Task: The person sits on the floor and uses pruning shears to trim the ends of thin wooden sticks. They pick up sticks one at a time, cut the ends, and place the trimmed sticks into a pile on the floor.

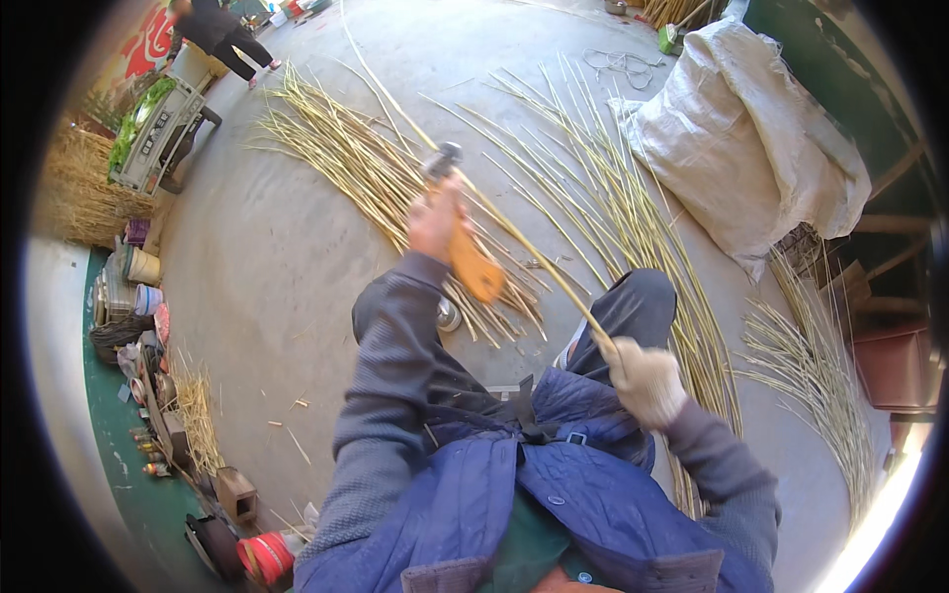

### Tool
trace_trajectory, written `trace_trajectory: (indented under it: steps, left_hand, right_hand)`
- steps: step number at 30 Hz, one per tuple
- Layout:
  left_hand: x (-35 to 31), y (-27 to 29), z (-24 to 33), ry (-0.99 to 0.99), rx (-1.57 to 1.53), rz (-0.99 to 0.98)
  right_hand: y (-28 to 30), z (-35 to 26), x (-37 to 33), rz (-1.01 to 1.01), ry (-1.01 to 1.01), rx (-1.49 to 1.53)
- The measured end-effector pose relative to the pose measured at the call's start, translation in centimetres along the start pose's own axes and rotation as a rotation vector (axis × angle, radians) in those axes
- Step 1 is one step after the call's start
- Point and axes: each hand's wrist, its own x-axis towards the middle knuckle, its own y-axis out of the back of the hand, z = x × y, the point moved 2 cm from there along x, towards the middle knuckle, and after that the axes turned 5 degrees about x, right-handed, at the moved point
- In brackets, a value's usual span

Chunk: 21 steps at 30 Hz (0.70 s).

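Observation:
Out in front of me, my bare left hand (432, 219) is closed around a tool with a curved orange handle (475, 267) and a dark metal head. Motion blurs this tool, so I cannot tell its exact kind. Its head meets a long, thin, yellowish cane (519, 237), which slants from the far left down toward my lap. My right hand (643, 381), in a pale work glove, grips the near end of that cane beside my right knee. Under my left forearm and beyond it lies a bundle of similar canes (346, 148) on the floor.
More canes (643, 217) spread along my right side, with another bunch (816, 376) farther right. A large white woven sack (741, 128) lies at the far right. Buckets and boxes (143, 267) line the left wall. A person (213, 30) stands far left near a small vehicle (163, 138).

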Motion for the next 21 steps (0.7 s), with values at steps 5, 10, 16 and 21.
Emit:
trace_trajectory:
  steps: [5,10,16,21]
  left_hand:
    - [10.4,9.4,3.4,-0.079,-0.033,0.141]
    - [7.5,4.5,2.5,-0.006,0.08,0.006]
    - [-1.6,-4.8,-3.1,0.102,0.019,-0.245]
    - [-9.0,-8.6,-6.9,0.154,-0.008,-0.342]
  right_hand:
    - [1.5,3.1,-14.8,-0.078,-0.069,-0.122]
    - [1.9,4.1,-18.7,0.006,-0.321,0.251]
    - [4.9,0.9,-6.2,-0.086,-0.624,0.785]
    - [3.8,-0.1,2.1,0.043,-0.37,0.573]
